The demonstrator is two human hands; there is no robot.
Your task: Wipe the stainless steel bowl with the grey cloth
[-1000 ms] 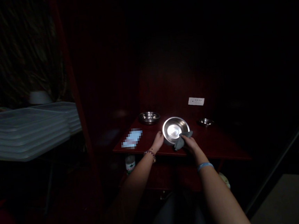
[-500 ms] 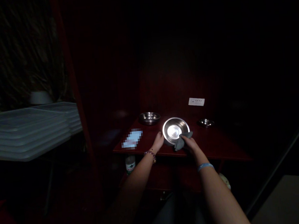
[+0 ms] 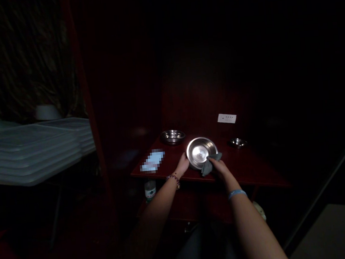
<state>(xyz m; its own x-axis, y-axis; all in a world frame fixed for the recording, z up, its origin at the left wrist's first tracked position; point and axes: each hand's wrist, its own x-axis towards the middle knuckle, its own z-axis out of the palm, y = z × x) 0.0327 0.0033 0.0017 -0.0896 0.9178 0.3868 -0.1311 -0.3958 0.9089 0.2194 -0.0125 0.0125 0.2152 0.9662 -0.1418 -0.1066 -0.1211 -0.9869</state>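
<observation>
My left grip (image 3: 183, 165) clasps the bowl (image 3: 197, 151), right grip (image 3: 219, 167) the cloth (image 3: 206, 168); dishes (image 3: 173, 138) dot the red counter (image 3: 249, 173) below a dark wall (image 3: 188, 100).

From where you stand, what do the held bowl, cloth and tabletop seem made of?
Bowl: polished metal, probably stainless steel, by its bright glints.
Cloth: soft grey fabric by its folds; fibre unclear.
Tabletop: smooth, dark red, perhaps wood or laminate by its even surface; dimness hides grain.

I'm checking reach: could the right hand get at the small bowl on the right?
Probably not just now: the right hand holds a cloth against the large bowl, though nothing visible blocks the small bowl.
</observation>
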